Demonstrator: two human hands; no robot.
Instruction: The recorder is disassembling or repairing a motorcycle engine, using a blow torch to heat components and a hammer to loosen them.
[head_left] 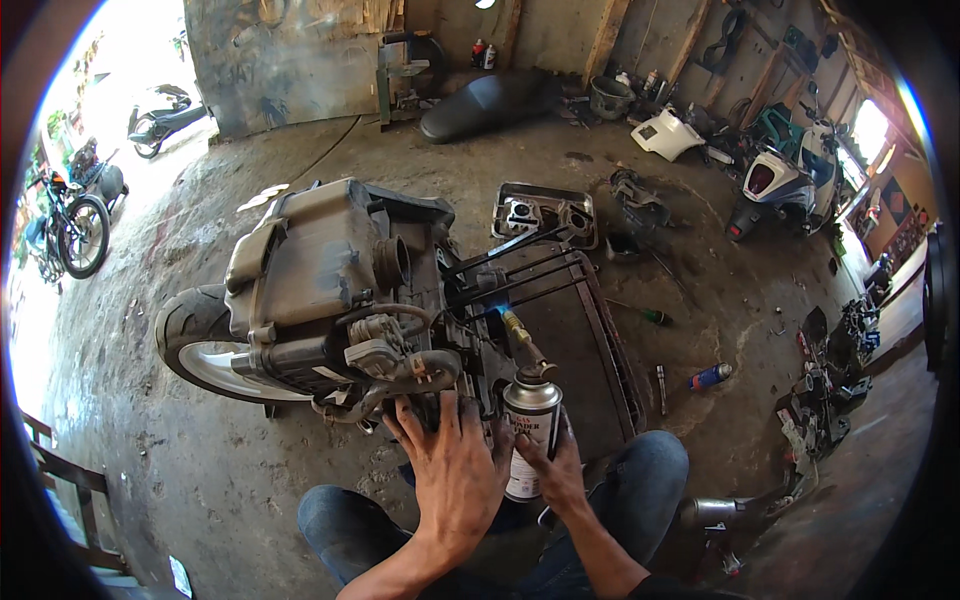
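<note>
My right hand (562, 468) is wrapped round a white and black gas canister (532, 400), held upright. A brass-coloured blow torch (518, 332) is fitted on its top, and a blue flame shows at the nozzle, pointing at the dark metal frame of the scooter's rear section. My left hand (455, 468) is stretched out palm down, fingers apart, at the near side of the engine below a thick hose (410, 375). Its fingertips are against or very close to the parts there; I cannot tell which. A large dusty air filter box (325, 250) covers much of the engine.
The scooter's rear wheel (195, 345) lies to the left. Beyond the frame, a metal tray (508, 200) holds engine parts. A screwdriver (650, 315), a socket tool (661, 388) and a blue spray can (710, 377) lie on the right. A black seat (480, 108) rests at the back.
</note>
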